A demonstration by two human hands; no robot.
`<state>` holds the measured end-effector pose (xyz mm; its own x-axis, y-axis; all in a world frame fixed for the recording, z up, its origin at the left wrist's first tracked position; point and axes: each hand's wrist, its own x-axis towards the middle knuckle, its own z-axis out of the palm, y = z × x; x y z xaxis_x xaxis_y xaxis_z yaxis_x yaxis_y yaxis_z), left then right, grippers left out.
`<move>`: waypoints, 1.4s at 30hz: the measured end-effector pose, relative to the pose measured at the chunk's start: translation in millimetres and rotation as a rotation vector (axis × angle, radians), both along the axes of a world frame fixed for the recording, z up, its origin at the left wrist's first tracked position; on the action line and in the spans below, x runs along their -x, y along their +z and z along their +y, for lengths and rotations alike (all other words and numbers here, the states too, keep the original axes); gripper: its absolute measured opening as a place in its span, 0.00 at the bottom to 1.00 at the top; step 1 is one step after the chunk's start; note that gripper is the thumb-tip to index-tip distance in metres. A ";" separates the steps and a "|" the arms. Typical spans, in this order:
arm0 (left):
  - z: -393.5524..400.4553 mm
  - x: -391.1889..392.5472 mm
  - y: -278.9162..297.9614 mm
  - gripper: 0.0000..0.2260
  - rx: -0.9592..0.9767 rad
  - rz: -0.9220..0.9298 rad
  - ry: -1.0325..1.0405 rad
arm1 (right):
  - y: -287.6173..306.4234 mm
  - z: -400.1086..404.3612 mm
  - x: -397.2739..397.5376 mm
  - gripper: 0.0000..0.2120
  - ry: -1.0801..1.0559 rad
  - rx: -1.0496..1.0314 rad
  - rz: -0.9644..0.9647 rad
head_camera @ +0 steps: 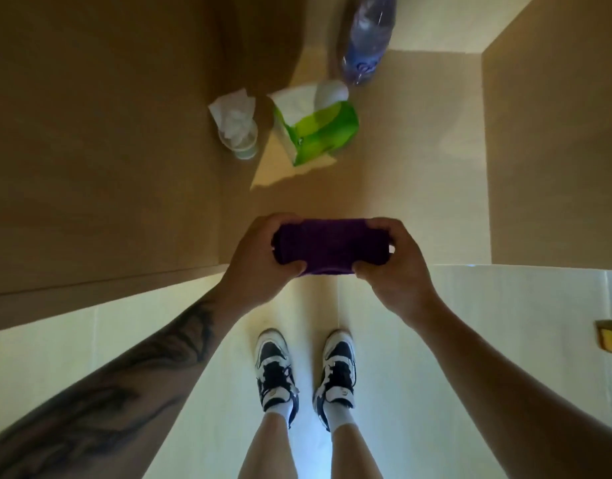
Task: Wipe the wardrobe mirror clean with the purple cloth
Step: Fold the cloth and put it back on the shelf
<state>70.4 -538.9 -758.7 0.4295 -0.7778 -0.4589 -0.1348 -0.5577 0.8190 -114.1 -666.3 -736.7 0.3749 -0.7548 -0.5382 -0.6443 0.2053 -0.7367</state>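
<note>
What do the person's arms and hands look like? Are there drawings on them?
Yes, one has drawings. The left forearm carries a big dark tattoo of long, curling, feathery lines running from near the elbow toward the wrist. The right forearm has no markings that show. Both arms are bare, with no sleeves in view. The left hand and right hand wear no gloves, rings or watch that I can see.

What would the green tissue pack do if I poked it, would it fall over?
The green tissue pack looks like soft plastic wrap with tissues poking out the top, so it would probably squash and slide rather than break. It seems light for its size. It sits tilted on the wooden surface, so a poke may well tip it toward the small bottle beside it.
</note>
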 end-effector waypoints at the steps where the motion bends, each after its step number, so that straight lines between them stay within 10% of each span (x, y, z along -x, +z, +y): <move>1: -4.3 0.1 -16.1 0.30 0.016 -0.031 0.004 | -17.7 -5.9 -1.2 0.30 0.018 0.025 -0.003; 7: -20.0 -11.6 -89.2 0.33 0.015 -0.224 -0.080 | -102.0 -29.0 -2.5 0.31 0.222 0.276 -0.021; 21: -6.8 -21.7 -102.9 0.35 -0.414 -0.764 -0.477 | -124.1 -32.3 21.1 0.34 0.790 0.649 0.677; 42: 20.5 27.6 213.9 0.33 -0.354 -0.785 -0.697 | 186.7 45.7 6.4 0.37 0.817 0.303 0.695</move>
<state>42.8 -518.4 -544.7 0.2176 -0.8408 -0.4956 -0.9224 -0.3432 0.1773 -120.5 -620.6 -550.0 0.5078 -0.5549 -0.6589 -0.7954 -0.5958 -0.1112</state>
